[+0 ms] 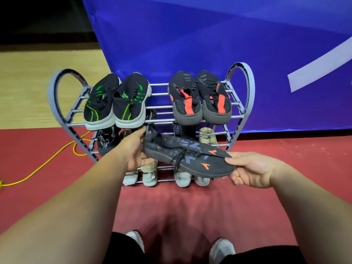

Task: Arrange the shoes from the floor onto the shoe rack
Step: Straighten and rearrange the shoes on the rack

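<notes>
Shoes: you've got a dark knit sneaker pinched at each end, left hand and right hand, held in front of the shoe rack.

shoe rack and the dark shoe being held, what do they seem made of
Shoe rack: side frames look like matte grey moulded plastic, ribbed inside; crossbars look like thin metal tubes, judging by their sheen, though unsure. Held shoe: soft knit fabric upper, matte black with orange marks; it bends between left hand and right hand, so likely flexible.
</notes>
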Action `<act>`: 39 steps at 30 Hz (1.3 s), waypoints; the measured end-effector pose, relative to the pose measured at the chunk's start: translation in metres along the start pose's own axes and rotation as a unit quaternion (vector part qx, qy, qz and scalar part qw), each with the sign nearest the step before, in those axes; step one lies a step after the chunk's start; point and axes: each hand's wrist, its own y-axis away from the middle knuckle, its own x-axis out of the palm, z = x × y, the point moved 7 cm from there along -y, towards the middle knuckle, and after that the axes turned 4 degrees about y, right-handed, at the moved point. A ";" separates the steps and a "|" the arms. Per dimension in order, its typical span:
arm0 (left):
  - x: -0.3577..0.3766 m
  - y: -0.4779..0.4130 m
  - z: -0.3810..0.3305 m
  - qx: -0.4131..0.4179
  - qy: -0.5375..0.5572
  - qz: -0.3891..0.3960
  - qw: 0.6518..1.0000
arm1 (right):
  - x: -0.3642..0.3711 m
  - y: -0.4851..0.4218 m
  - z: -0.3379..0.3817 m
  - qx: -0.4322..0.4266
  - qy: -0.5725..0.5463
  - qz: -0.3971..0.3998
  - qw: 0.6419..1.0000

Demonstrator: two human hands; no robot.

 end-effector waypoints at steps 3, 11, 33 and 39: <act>-0.005 0.007 0.014 -0.051 -0.092 0.055 0.993 | -0.003 -0.003 -0.003 0.014 0.006 -0.035 0.999; 0.019 0.028 0.049 -0.156 -0.283 0.264 0.909 | -0.042 -0.030 0.016 -0.051 -0.080 -0.233 0.968; 0.156 -0.026 0.055 -0.013 -0.040 0.142 0.989 | -0.021 -0.053 0.009 -0.057 0.011 -0.189 0.980; 0.145 -0.031 0.059 -0.063 -0.178 0.135 0.973 | -0.039 -0.075 0.008 -0.103 -0.044 -0.254 0.961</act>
